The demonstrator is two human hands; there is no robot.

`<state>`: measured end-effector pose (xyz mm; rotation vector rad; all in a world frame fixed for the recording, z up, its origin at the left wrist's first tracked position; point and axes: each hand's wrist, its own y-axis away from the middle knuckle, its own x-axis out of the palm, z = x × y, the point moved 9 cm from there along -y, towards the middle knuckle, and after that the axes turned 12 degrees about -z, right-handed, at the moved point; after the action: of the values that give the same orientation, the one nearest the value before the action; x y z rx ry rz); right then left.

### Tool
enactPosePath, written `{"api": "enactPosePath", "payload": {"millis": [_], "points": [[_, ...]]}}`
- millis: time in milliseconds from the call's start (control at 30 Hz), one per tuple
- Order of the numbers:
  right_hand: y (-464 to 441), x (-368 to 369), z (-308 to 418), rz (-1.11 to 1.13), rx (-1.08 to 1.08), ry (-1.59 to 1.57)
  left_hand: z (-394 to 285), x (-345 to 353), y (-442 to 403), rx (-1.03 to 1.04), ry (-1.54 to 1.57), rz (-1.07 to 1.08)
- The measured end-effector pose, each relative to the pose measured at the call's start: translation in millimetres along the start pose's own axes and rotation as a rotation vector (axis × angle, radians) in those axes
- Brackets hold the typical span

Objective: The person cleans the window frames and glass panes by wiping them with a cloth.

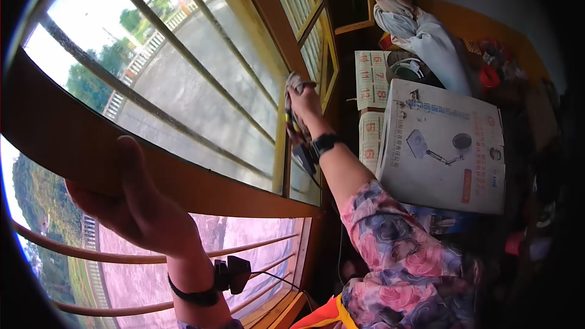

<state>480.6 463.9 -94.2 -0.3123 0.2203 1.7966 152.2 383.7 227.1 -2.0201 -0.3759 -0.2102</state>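
A wooden window sash (183, 173) with a glass pane (189, 94) swings across the left half of the view. My left hand (146, 210) grips its near edge, thumb on the face and fingers curled round the wood. At the far side of the pane, my right hand (306, 105) is closed on a greyish cloth (295, 79), pressed close to the glass and frame. Part of the cloth hangs below the wrist, patterned and dark. The palm hides some of it.
Metal bars (146, 259) cross the window opening below the sash. To the right, a worn cardboard box (445, 146) printed with a lamp lies beside calendar sheets (372, 79). A pale curtain (426, 36) hangs knotted above it.
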Motion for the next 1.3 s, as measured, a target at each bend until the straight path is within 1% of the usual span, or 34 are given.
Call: {"api": "enactPosePath", "payload": {"millis": [33, 67, 100, 167, 200, 267, 300, 333, 367, 400, 433, 467, 533, 600, 667, 733, 800, 867, 900, 933, 967, 1000, 1033, 1067, 1100, 1133, 1167, 1200, 1233, 1267, 1300], "points": [[-19, 6, 0, -0.096, -0.021, 0.052, 0, 0, 0, -0.017, -0.004, -0.008], [-30, 8, 5, -0.126, -0.01, 0.121, 1, 1, 1, -0.032, -0.007, -0.011], [-35, 1, 18, -0.105, -0.012, 0.199, 0, 2, 1, -0.023, -0.01, -0.004], [-59, -7, 28, -0.271, -0.082, 0.214, 2, -3, -1, -0.02, -0.058, -0.065], [-69, -7, 26, -0.34, -0.091, 0.121, 4, -7, -5, -0.013, -0.07, -0.069], [-82, 28, 29, -0.08, -0.302, 0.41, -3, 3, -9, 0.142, -0.108, 0.095], [-74, 30, 35, -0.149, -0.391, 0.38, -3, 5, -7, 0.137, -0.114, 0.093], [-73, 29, 32, -0.143, -0.39, 0.39, -2, 2, -5, 0.094, -0.076, 0.018], [-74, 38, 22, 0.012, -0.325, 0.403, -1, -4, -4, 0.053, -0.037, -0.06], [-74, 46, 16, 0.16, -0.264, 0.413, 1, -5, -5, 0.046, -0.036, -0.068], [-68, 43, 18, 0.146, -0.354, 0.417, 0, -3, -6, 0.069, -0.04, -0.024], [-55, 37, 22, 0.248, -0.313, 0.472, -2, 0, -6, 0.088, -0.037, 0.017], [-31, 25, 25, 0.169, -0.371, 0.441, 1, -3, -5, 0.053, -0.006, 0.002], [6, 3, 28, 0.172, -0.375, 0.327, 2, -2, -3, 0.025, 0.025, -0.011], [36, -8, 20, 0.169, -0.365, 0.333, 3, -2, -2, -0.014, 0.003, -0.03], [69, -20, 9, 0.277, -0.353, 0.278, 2, -2, 0, -0.008, 0.012, -0.024], [109, -37, 7, 0.416, -0.427, 0.332, -2, 0, 0, 0.009, 0.024, -0.036], [134, -51, 8, 0.512, -0.518, 0.192, 0, 0, 0, -0.016, 0.042, -0.065], [124, -44, -7, 0.509, -0.418, 0.167, 0, -1, -1, -0.011, 0.035, -0.062], [108, -50, 0, 0.424, -0.341, 0.164, 1, -1, -1, -0.014, 0.023, -0.044], [87, -50, 9, 0.318, -0.327, 0.208, 3, -1, -1, -0.018, 0.009, -0.023], [64, -54, 22, 0.193, -0.226, 0.269, 3, -2, -1, -0.014, -0.001, -0.018], [36, -39, 22, 0.157, -0.165, 0.335, 4, -2, -1, -0.013, -0.009, -0.016], [11, -25, 28, 0.078, -0.208, 0.381, 4, -2, -1, -0.008, -0.013, -0.02], [-12, -5, 31, 0.046, -0.249, 0.362, 4, -2, -3, 0.007, -0.016, -0.02], [-31, 20, 25, 0.109, -0.308, 0.54, 3, -1, -4, 0.03, -0.018, -0.011], [-50, 31, 14, 0.09, -0.278, 0.477, 2, 0, -5, 0.051, -0.021, -0.001], [-64, 35, 1, 0.071, -0.246, 0.421, 2, -1, -8, 0.055, -0.024, 0.0], [-60, 35, 13, 0.09, -0.437, 0.525, 0, 1, -10, 0.091, -0.04, 0.059], [-57, 34, 14, 0.091, -0.438, 0.528, -1, 4, -10, 0.125, -0.054, 0.114], [-53, 27, 17, 0.065, -0.417, 0.494, 1, 4, -9, 0.119, -0.054, 0.108]]}}
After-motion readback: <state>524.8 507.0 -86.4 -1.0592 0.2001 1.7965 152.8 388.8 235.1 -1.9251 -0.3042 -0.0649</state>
